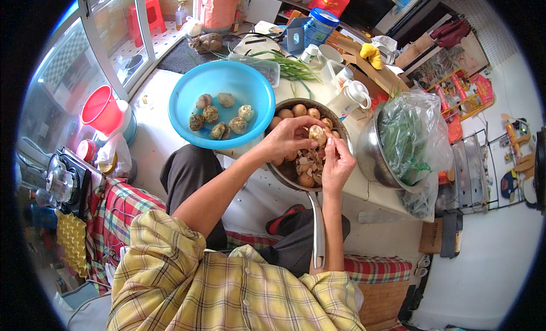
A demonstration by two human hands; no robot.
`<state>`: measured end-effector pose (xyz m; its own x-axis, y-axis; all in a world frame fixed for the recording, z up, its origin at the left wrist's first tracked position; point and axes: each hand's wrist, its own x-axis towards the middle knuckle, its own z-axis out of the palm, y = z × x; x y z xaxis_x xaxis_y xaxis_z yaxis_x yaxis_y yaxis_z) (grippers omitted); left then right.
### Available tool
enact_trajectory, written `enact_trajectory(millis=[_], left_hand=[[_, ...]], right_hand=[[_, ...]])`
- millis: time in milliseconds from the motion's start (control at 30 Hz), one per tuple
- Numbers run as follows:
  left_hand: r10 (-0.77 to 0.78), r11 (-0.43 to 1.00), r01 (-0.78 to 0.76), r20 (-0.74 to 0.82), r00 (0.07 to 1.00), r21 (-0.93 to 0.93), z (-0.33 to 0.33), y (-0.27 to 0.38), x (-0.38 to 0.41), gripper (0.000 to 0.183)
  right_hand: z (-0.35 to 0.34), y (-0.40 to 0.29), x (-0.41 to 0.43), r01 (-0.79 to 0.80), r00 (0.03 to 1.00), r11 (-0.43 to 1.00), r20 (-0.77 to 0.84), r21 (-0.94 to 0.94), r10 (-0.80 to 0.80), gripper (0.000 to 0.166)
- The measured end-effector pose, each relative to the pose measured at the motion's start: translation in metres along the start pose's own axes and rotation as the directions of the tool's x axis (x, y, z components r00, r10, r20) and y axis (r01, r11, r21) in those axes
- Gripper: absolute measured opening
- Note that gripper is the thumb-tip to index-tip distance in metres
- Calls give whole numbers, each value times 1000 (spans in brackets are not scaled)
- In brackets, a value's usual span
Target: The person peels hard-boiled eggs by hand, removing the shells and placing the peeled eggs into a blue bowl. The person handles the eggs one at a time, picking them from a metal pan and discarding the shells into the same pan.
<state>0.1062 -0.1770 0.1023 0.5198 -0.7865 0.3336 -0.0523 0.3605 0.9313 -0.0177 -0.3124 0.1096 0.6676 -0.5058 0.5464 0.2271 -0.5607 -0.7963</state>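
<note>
Above the pan, my left hand (288,136) holds a partly peeled egg (317,135) between thumb and fingers. My right hand (338,161) has its thumb and fingertips pinched at the egg's right side; whether a bit of shell is between them is too small to tell. Below lies a long-handled metal pan (315,198) with several brown eggs (299,110) around its inside and a heap of broken eggshell (308,165) in the middle. To the left, a blue plastic basin (179,104) contains several peeled, mottled eggs (210,114), spaced loosely over its bottom.
Right of the pan stands a steel bowl (367,154) with bagged green vegetables (401,147). Behind are scallions (290,68), a clear plastic box (260,68), a white pitcher (349,98) and a blue-lidded tub (320,28). The pan's handle (318,241) juts toward my lap. A cat (206,43) lies beyond the basin.
</note>
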Motion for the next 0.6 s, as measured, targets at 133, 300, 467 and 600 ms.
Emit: enact_trajectory(millis=[133, 300, 467, 600], left_hand=[[-5, 1000, 4, -28, 1000, -28, 3, 7, 0, 50], [54, 998, -54, 2, 999, -24, 4, 8, 0, 51], [47, 999, -47, 7, 999, 1, 2, 0, -1, 50], [59, 998, -58, -8, 998, 39, 4, 1, -1, 50]], right_hand=[[4, 3, 1, 37, 998, 998, -46, 45, -35, 20], [10, 3, 1, -10, 998, 992, -60, 127, 18, 18], [7, -4, 0, 21, 999, 1000, -26, -5, -22, 13], [5, 1, 1, 64, 997, 998, -45, -29, -65, 14]])
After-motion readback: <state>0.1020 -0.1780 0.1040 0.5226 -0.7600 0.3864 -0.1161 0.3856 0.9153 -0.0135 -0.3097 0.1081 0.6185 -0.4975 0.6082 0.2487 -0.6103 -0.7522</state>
